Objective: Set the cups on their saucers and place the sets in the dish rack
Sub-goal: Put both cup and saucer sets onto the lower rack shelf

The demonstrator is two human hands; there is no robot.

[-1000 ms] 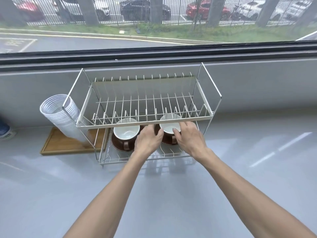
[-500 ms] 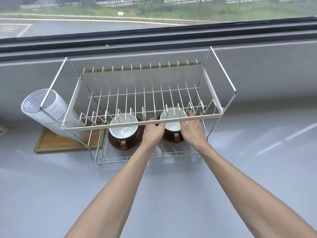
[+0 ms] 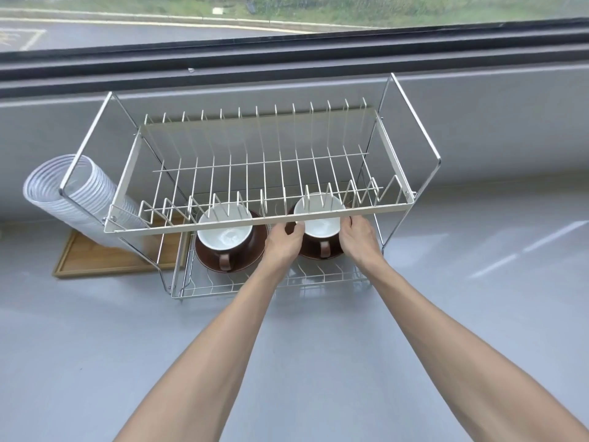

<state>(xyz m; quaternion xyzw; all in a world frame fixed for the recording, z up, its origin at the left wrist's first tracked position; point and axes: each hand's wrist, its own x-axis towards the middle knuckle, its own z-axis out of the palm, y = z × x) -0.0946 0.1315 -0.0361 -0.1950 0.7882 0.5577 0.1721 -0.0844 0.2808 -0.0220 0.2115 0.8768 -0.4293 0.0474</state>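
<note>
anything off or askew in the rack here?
Nothing stands out. Both white-lined brown cups, left and right, sit upright on brown saucers on the wire dish rack's lower tier, handles facing the person. Left hand and right hand flank the right set. No spills or damage visible.

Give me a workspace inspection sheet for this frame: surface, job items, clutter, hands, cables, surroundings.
Surface: grey counter, glossy, bare in front of the rack.
Job's things: two-tier wire dish rack; left cup on left saucer and right cup on right saucer, both sets on the lower tier, handles toward the person; upper tier holds nothing.
Clutter: stack of clear plastic cups lying on a wooden tray, left of the rack.
Hands: left hand and right hand flank the right set, fingers at it; firmness of grip unclear.
Cables: nothing seen.
Surroundings: window sill, road and grass outside.
</note>
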